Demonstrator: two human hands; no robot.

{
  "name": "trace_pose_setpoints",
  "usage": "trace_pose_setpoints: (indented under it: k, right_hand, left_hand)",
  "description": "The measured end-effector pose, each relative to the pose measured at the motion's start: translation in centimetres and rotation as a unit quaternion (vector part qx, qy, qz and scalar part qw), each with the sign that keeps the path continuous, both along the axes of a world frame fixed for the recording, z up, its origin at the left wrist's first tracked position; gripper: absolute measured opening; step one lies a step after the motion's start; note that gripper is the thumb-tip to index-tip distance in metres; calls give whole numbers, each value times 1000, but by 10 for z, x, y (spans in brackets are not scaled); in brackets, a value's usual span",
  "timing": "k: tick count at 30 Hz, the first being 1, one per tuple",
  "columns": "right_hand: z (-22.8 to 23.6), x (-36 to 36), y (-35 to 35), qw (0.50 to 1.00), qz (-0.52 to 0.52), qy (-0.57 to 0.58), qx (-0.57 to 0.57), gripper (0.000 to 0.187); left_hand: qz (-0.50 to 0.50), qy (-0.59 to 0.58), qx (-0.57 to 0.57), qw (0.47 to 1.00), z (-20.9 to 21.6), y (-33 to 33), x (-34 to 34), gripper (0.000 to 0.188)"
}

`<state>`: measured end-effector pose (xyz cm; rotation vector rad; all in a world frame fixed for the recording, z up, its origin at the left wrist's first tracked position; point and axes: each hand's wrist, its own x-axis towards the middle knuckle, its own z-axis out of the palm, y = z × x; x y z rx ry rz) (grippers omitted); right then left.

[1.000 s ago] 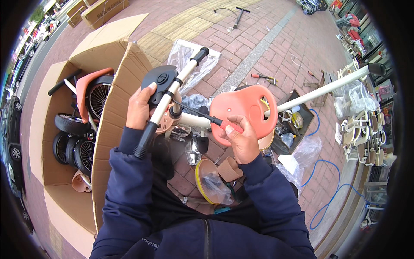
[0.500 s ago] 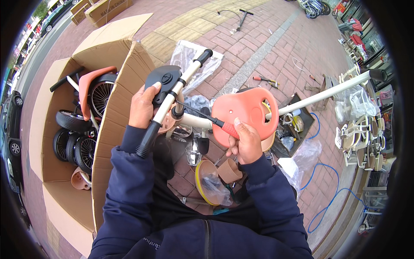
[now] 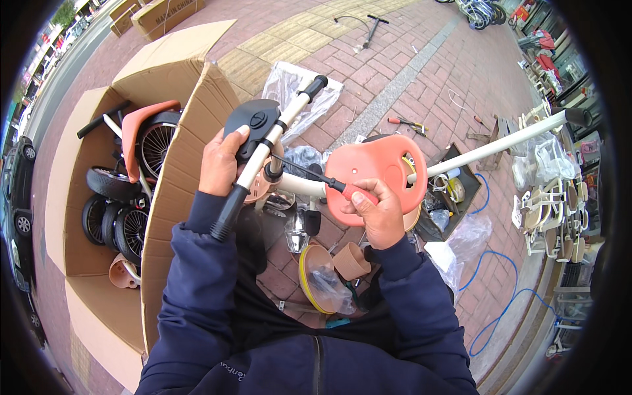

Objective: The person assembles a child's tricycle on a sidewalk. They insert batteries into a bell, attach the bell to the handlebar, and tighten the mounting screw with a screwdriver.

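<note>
My left hand [image 3: 219,161] is closed on a black plastic cover [image 3: 245,122], its thumb pressed on top, against a white handlebar [image 3: 249,172] with black grips. In my right hand [image 3: 380,212] is a screwdriver [image 3: 362,193] with a red handle, held between thumb and fingers. Its dark shaft points left to the clamp area at the middle of the handlebar; the tip's exact seat is hard to make out. Behind the right hand lies an orange-pink plastic seat [image 3: 378,164] with a handle slot, on the white frame tube [image 3: 303,184] below the handlebar.
A large open carton [image 3: 187,164] at left holds spoked wheels [image 3: 157,148] and an orange fender. A white pole [image 3: 507,146] sticks out rightward. Around the brick pavement lie a parts tray [image 3: 464,191], pliers [image 3: 411,125], plastic bags, a blue hose [image 3: 500,253] and a floor pump [image 3: 372,29].
My right fingers have shifted their grip on the screwdriver handle, curling farther over it. The left hand, cover and handlebar stay nearly where they were.
</note>
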<state>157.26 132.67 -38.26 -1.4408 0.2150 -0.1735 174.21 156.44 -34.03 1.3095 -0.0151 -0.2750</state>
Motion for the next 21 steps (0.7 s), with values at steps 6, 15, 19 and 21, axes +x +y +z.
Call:
trace_pose_setpoints:
  k: [6,15,19,21]
  right_hand:
    - [-5,0,1,965,18,74,250,32]
    - [-7,-1,-6,962,54,111,244,33]
    - [-6,3,14,988,-55,49,134,33]
    - [-3,-1,5,978,-2,110,180,34]
  left_hand:
    - [0,11,-18,1000,2,-1,-2,20]
    - [-1,5,-14,1000,7,-3,-3,21]
    - [5,16,-10,1000,4,-2,-1,20]
    - [7,9,4,1000,0,-1,-1,21]
